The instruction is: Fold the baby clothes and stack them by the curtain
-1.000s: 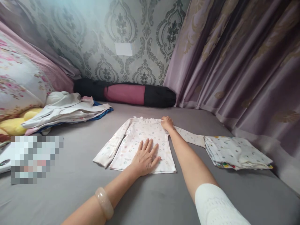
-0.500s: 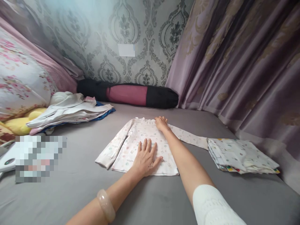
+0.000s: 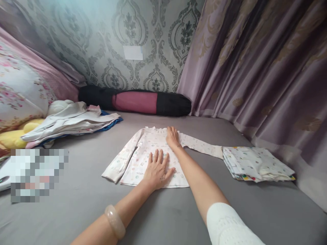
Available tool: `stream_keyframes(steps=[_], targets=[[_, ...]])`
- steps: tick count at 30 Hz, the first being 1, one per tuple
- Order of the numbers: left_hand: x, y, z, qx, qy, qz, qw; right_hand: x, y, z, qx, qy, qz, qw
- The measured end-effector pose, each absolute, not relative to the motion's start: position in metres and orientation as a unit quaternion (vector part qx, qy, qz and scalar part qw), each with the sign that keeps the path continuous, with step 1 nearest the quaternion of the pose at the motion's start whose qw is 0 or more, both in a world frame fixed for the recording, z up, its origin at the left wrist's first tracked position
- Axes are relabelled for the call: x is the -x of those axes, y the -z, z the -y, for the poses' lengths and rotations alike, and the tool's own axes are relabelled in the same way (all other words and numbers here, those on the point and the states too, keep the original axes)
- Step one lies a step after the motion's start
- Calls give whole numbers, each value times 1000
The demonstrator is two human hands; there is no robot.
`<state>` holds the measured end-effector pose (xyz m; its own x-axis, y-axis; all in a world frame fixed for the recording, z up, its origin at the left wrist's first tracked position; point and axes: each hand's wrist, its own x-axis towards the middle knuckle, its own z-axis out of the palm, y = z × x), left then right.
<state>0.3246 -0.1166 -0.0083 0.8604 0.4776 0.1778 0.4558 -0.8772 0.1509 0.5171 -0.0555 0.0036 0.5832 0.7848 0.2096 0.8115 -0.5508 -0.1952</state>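
Note:
A long-sleeved white child's shirt point(image 3: 143, 160) with small pastel prints lies face up on the grey bed sheet. Its left sleeve angles down towards me; the other stretches out to the right. My left hand point(image 3: 157, 170) rests flat on the lower front, fingers spread, a pale bangle point(image 3: 114, 222) on the wrist. At the right shoulder beside the collar lies my right hand point(image 3: 173, 136), palm down, its fingers close together and slightly bent over the cloth. The right cuff meets a folded stack of printed white cloth point(image 3: 255, 165).
A pile of clothes point(image 3: 74, 120) lies at the left, near a yellow plush item point(image 3: 12, 137) and a floral pillow point(image 3: 20, 88). Left front is a partly blurred white item point(image 3: 5, 173). A black and maroon roll-shaped bag point(image 3: 135, 102) lies along the wall; purple curtains point(image 3: 230, 68) hang right.
My view has shifted slightly, so things sit a little further left. The fingers of my right hand have drawn closer together at the shoulder. My left hand stays on the shirt's front.

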Motion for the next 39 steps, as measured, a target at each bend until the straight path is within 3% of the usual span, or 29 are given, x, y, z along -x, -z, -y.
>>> stream_keyframes(steps=[13,20,26,32,39], targets=[[-328,11,117,-964,-86,-244,54,-510,-3,100,869,-47,489,60],[-320,-21,107,-958,-15,-231,169,-498,-11,90,873,-67,481,40],[-291,-33,85,-936,-147,-250,201,-485,-6,70,867,-62,488,78],[-247,-43,45,-896,-190,-356,185,-488,-2,66,872,-64,479,82],[-210,-32,6,-827,-132,-518,172,-465,-7,60,871,-63,479,90]])
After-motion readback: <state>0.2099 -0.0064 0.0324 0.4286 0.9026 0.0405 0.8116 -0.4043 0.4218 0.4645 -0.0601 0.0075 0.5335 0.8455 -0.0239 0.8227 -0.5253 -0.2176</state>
